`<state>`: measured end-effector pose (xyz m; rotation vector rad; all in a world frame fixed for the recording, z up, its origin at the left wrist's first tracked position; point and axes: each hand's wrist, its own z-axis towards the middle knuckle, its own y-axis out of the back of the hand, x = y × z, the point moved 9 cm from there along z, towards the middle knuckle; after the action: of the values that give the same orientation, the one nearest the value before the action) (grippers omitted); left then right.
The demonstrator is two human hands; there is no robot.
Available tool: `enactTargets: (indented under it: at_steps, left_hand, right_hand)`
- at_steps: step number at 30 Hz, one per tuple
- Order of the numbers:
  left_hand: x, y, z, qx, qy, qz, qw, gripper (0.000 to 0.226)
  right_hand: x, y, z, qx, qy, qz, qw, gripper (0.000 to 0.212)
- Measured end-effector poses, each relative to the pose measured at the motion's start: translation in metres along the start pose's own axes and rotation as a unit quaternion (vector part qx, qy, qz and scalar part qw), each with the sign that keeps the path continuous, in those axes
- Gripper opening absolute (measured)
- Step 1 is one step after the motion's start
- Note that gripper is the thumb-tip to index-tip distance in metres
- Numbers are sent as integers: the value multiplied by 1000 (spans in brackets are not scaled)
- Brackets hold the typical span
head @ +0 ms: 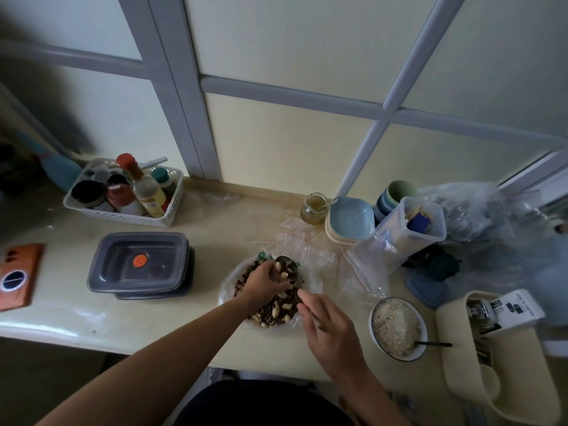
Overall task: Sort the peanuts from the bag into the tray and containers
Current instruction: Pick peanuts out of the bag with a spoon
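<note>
Both hands over the clear bag [226, 290] mid-counter; bag lies open and holds peanuts [276, 310] mixed with dark striped seeds. Right hand [329, 330] pinches the thin handle of a metal spoon [287, 265], thumb and fingers closed on it. Spoon bowl sits over the far side of the bag with a few peanuts in it. Left hand [261, 281] is down in the mix, fingers curled right at the spoon bowl; can't tell if it grips any nuts, fingertips hidden. Grey containers [138, 265], stacked, lids on, left of the bag. Bowl [399, 359] of pale grain just right of the right hand. White basket [123, 215] of bottles back left
</note>
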<state>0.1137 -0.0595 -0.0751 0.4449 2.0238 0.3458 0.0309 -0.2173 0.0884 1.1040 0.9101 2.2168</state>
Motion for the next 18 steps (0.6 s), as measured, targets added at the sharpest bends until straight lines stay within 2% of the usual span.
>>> enactTargets:
  at_steps: [6, 18]
  left_hand:
    - [-5, 6, 1, -23, -37, 46, 998, 31]
    - [-7, 12, -6, -26, -82, 13, 996, 33]
  right_hand:
    - [6, 6, -4, -8, 30, -1, 1000, 24]
    - [3, 0, -13, 0, 31, 4, 1000, 26]
